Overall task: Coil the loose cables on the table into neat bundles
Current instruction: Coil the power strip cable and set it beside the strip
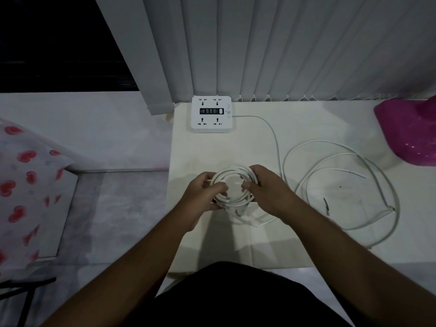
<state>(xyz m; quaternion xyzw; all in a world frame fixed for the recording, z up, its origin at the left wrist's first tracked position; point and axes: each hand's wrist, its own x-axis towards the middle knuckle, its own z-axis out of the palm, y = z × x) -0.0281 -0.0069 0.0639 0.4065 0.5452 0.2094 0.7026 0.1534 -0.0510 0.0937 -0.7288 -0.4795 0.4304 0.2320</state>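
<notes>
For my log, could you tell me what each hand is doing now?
Left hand: grips the white cable coil.
Right hand: grips the same coil.

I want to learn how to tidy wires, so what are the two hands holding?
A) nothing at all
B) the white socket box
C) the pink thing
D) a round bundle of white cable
D: the left hand and right hand both grip the white cable coil from opposite sides. The socket box sits untouched at the table's far edge, and the pink object is off to the right.
</notes>
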